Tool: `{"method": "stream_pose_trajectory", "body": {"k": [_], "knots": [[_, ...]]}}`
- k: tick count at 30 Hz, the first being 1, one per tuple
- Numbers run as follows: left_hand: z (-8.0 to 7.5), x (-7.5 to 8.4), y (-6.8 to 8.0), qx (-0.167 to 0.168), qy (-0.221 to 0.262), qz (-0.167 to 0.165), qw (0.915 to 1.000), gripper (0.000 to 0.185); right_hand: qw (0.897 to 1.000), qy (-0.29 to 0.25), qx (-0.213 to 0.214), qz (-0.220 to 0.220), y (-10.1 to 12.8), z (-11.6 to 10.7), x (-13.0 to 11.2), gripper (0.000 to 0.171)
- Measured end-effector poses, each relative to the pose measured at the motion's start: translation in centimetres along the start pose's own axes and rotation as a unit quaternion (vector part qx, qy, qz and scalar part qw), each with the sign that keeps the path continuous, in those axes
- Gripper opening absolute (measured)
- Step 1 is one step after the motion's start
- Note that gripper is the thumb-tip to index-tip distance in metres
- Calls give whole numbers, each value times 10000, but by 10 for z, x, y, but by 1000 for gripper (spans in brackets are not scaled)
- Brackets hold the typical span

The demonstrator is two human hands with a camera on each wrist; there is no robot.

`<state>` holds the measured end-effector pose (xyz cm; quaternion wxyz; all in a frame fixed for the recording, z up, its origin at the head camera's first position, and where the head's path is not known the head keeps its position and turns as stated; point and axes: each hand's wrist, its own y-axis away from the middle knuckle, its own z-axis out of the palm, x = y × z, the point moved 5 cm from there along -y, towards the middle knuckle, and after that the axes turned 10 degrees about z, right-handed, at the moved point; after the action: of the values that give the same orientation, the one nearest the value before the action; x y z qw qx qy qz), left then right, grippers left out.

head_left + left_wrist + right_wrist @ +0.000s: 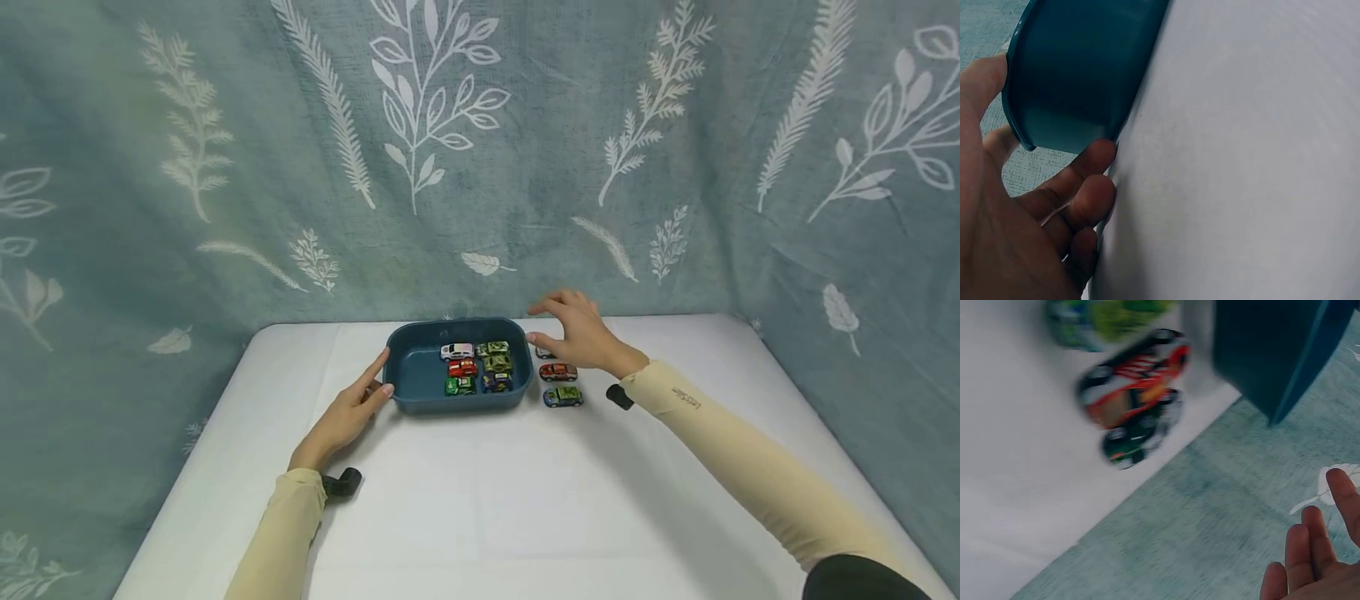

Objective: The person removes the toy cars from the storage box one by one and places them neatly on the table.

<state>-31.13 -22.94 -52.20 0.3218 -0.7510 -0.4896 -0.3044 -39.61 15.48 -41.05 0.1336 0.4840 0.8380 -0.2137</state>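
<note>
A dark blue tray [405, 379] sits mid-table and holds several toy cars [477, 367] in its right half. My left hand [351, 414] lies flat on the table, its straight fingers touching the tray's left wall [1079, 75]; the fingers [1088, 181] show against that wall. My right hand [579, 335] hovers with relaxed, spread fingers just right of the tray, above a car that it mostly hides [545, 353]. A red car [558, 372] and a green car [563, 397] stand in a row in front of it. The right wrist view shows the red car [1132, 387], a dark car [1141, 436] and bare fingers [1313, 550] holding nothing.
The white table [525, 500] meets a teal leaf-print cloth [480, 167] hanging at the back and sides. The tray's left half is bare. Black wrist mounts [341, 482] sit by both sleeves. The table's far edge [1147, 487] runs close behind the loose cars.
</note>
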Motion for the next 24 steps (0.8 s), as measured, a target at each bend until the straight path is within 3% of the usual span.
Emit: {"method": "stream_pose_trajectory", "body": {"k": [13,24], "knots": [[1,2,2,5,53,74,10000,68,9989,-354,-292,-91,-55,40,-43,33],[-1,-1,0,0,85,31,10000,68,9946,-51,-1015,-218,-73,74,-56,33]]}}
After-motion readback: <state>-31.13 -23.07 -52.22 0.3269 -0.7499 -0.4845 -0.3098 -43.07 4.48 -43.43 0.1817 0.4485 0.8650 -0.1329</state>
